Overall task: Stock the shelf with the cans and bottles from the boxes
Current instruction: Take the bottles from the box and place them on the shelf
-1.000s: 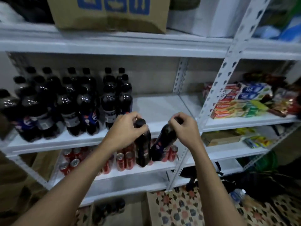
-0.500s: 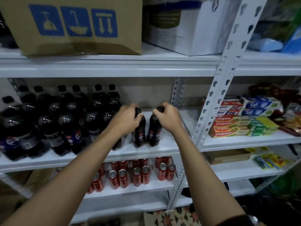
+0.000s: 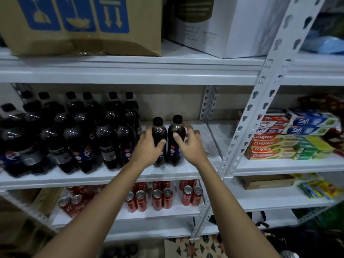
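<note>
Head view is showing me my left hand (image 3: 147, 148) gripping one upright bottle (image 3: 158, 140) and my right hand (image 3: 189, 146) loosening around its neighbour (image 3: 176, 138), both standing side by side on the middle shelf (image 3: 186, 171) just right of the stocked row (image 3: 74, 135).

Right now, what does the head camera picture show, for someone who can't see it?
Two hands, left hand and right hand, each hold a dark cola bottle upright on a white shelf, beside more bottles. Red cans stand below.
</note>
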